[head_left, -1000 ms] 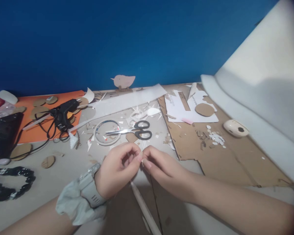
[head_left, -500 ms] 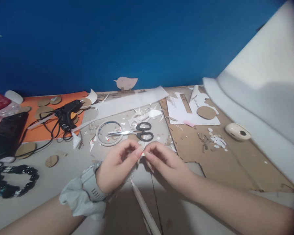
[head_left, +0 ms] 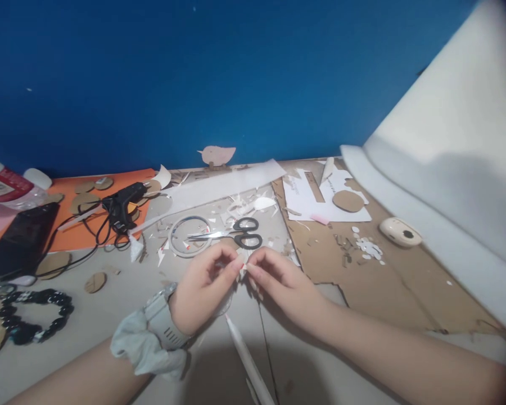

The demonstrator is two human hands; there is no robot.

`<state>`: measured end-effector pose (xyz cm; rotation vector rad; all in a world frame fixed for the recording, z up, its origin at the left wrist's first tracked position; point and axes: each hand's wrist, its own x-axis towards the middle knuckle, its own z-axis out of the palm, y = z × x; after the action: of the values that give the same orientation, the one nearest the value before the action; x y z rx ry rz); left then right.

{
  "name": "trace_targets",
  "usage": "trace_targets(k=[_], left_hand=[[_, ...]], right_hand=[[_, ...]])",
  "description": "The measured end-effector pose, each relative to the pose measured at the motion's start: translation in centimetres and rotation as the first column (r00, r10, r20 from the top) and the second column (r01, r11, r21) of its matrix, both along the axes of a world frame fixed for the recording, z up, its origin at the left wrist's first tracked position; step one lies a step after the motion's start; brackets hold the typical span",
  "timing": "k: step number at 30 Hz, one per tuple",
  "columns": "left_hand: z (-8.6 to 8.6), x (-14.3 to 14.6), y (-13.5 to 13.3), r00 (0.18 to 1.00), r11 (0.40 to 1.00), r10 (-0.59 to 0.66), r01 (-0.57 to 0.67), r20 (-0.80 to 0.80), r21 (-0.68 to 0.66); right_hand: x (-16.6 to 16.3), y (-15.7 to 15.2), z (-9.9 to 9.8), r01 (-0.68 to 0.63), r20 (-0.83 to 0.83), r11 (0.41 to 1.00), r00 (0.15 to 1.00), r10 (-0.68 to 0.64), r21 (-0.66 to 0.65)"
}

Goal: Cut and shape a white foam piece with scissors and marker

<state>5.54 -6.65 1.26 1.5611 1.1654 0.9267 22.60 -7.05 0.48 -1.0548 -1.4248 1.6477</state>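
Observation:
My left hand (head_left: 208,287) and my right hand (head_left: 284,287) meet fingertip to fingertip in the middle of the view. Between their pinched fingers is a tiny whitish piece (head_left: 243,271), largely hidden, with a touch of red at the left fingertips; I cannot tell its kind. Just beyond the hands lie scissors (head_left: 247,233) with black handles, their blades across a roll of tape (head_left: 171,239). A white pen (head_left: 247,354) rests on the table below the hands, its pinkish tip pointing up toward them. A clear round edge shows partly behind my left hand.
On the left are a black glue gun (head_left: 120,208) with its cord, orange paper (head_left: 67,216), a phone (head_left: 23,242), a bottle (head_left: 8,185) and a beaded bracelet (head_left: 36,315). Cardboard (head_left: 388,287) with small white discs (head_left: 369,247) and a cream case (head_left: 400,232) lies right. A pink bird cutout (head_left: 217,156) stands behind.
The view has shifted slightly, so the table things sit a little lower. Both hands stay pinched together in nearly the same place, with only small finger movement.

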Motion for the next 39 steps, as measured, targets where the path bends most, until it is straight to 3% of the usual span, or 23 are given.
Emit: trace_targets(k=[4,7,10,12,13,14,16,18,20,22,24,28,31,34,37,39], left_hand=[[-0.3,0.3,0.0,0.957,0.992,0.110,-0.090,0.269,-0.088],[0.3,0.5,0.3,0.927,0.982,0.178,-0.148,0.330,-0.115],[2.4,0.1,0.6,0.950,0.980,0.191,-0.170,0.246,-0.102],[4.3,-0.5,0.6,0.981,0.989,0.123,-0.108,0.151,-0.101],[5.3,-1.0,0.6,0.995,0.994,0.046,-0.036,0.093,-0.105],[6.1,-1.5,0.6,0.985,0.987,-0.144,0.136,-0.099,-0.082],[6.9,-2.5,0.7,0.812,0.919,-0.363,0.393,-0.456,-0.032],[6.6,-3.3,0.8,0.620,0.849,-0.386,0.528,-0.683,-0.001],[5.7,-3.6,0.9,0.482,0.821,-0.347,0.570,-0.804,-0.012],[4.8,-3.6,1.0,0.415,0.811,-0.335,0.584,-0.846,-0.035],[4.4,-3.5,1.1,0.400,0.825,-0.323,0.563,-0.858,-0.048],[5.3,-3.4,1.6,0.424,0.864,-0.292,0.502,-0.857,-0.046],[6.1,-3.6,2.2,0.553,0.849,-0.376,0.528,-0.743,-0.036],[5.7,-3.5,2.2,0.753,0.873,-0.470,0.475,-0.460,-0.114],[3.9,-3.0,1.5,0.924,0.917,-0.361,0.327,-0.128,-0.227],[2.6,-2.6,1.1,0.961,0.931,-0.277,0.273,0.020,-0.240]], right_hand=[[0.0,0.1,-0.6,0.025,-0.060,0.999,0.998,-0.026,-0.025],[-0.1,0.1,-0.9,0.047,-0.095,0.998,0.994,-0.051,-0.042],[-0.3,0.2,-1.1,0.056,-0.104,0.998,0.993,-0.060,-0.037],[-0.3,0.2,-1.2,0.057,-0.108,0.998,0.992,-0.060,-0.026],[-0.3,0.2,-1.2,0.059,-0.110,0.998,0.992,-0.061,-0.019],[-0.3,0.2,-1.2,0.060,-0.112,0.998,0.992,-0.062,-0.013],[-0.3,0.2,-1.1,0.060,-0.114,0.998,0.992,-0.060,-0.003],[-0.3,0.2,-1.1,0.054,-0.115,0.999,0.992,-0.054,0.000],[-0.3,0.2,-1.1,0.047,-0.116,0.999,0.992,-0.046,-0.001],[-0.3,0.2,-1.1,0.045,-0.120,0.999,0.992,-0.044,0.001],[-0.3,0.1,-1.0,0.048,-0.127,0.999,0.991,-0.047,0.005],[-0.4,0.0,-0.6,0.065,-0.139,0.998,0.988,-0.064,0.008],[-0.5,-0.2,-0.1,0.085,-0.158,0.996,0.984,-0.082,0.010],[-0.4,-0.4,0.1,0.090,-0.184,0.996,0.979,-0.088,0.003],[-0.1,-0.6,0.1,0.083,-0.210,0.997,0.974,-0.081,-0.002],[0.2,-0.6,0.1,0.074,-0.216,0.997,0.974,-0.070,0.010]])
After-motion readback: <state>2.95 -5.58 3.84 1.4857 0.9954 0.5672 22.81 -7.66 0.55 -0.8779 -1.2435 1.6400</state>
